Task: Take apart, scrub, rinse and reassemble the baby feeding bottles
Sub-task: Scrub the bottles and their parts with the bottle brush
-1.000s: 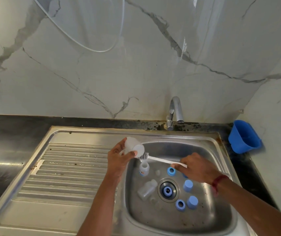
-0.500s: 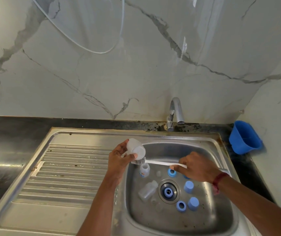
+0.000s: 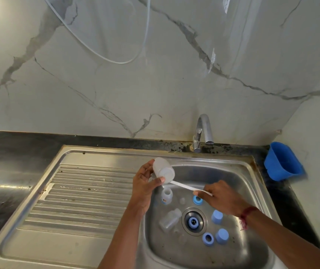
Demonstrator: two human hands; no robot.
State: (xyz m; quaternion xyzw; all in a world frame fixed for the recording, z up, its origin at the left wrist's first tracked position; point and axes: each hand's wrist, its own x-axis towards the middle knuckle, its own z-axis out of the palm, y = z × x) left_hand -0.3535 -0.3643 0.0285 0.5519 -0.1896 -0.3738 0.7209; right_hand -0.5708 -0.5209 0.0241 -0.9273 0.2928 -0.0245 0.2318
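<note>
Two hands busy over the sink [image 3: 233, 167] here. Left hand [image 3: 145, 183] has its grip wrapped around a clear bottle [image 3: 163, 168], held above the left edge of the basin. Right hand [image 3: 221, 199] is pinched shut on the white handle of a brush [image 3: 186, 186], and the bristle end sits tucked against the underside of the bottle near the left palm, so this looks like outside scrubbing.

What could go wrong, I'd guess: a wet, smooth bottle held by just fingers and thumb could squirt out if the brush pushes hard, and drop onto the parts in the basin. The brush handle is thin and held right at its tip, so it could flex or twist out of the pinch too. Also one blue ring [image 3: 193, 222] is sitting right on the drain, not great if water gets going.

Orientation: the bottle is tilted, long axis running from upper-left to lower-right in the head view, with one flat round end facing down-right toward the camera. Can't tell if that's the mouth or the base. Another bottle [image 3: 166, 195] stands upright in the basin and one [image 3: 169, 219] lies on its side, with blue caps [image 3: 217, 216] scattered nearby.
</note>
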